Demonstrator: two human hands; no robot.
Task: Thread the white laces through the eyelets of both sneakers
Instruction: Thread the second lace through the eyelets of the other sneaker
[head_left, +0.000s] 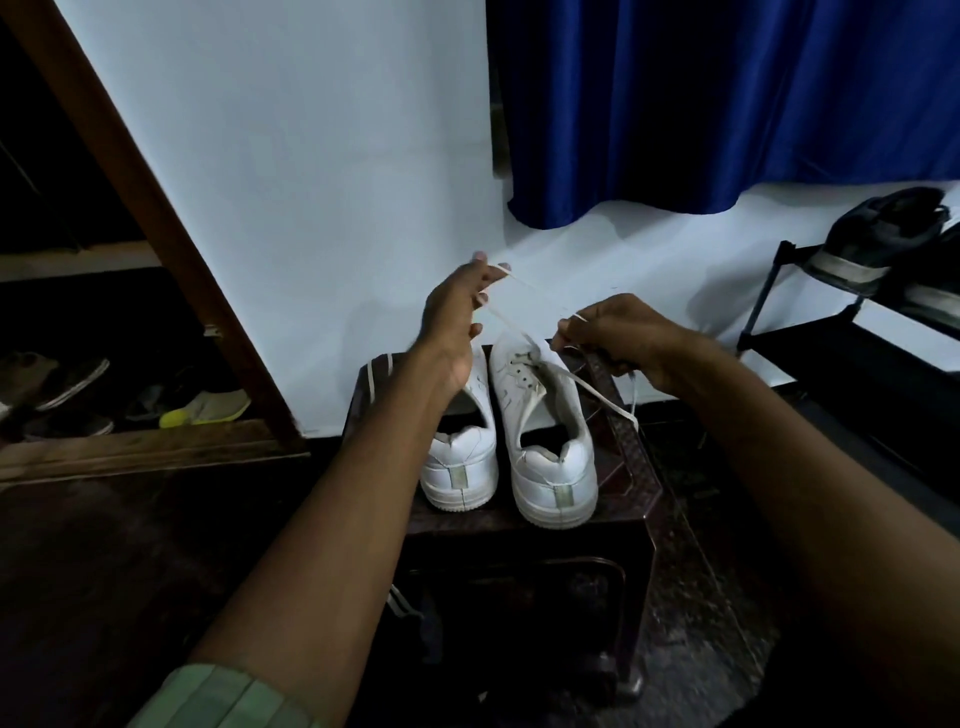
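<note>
Two white sneakers stand side by side on a dark stool (524, 535), heels toward me. The left sneaker (460, 457) is partly hidden by my left forearm. The right sneaker (550, 431) has a white lace (597, 395) running through its front eyelets. My left hand (457, 306) is raised above the toes and pinches one end of the lace, pulled up taut. My right hand (618, 338) grips the other end of the lace to the right of that shoe. A loose stretch of lace hangs over the shoe's right side.
A white wall stands behind the stool and a blue curtain (727, 104) hangs at upper right. A black shoe rack (852, 353) with dark shoes is at right. A wooden shelf (156, 447) with several shoes is at left. Another lace (375, 384) lies on the stool's left edge.
</note>
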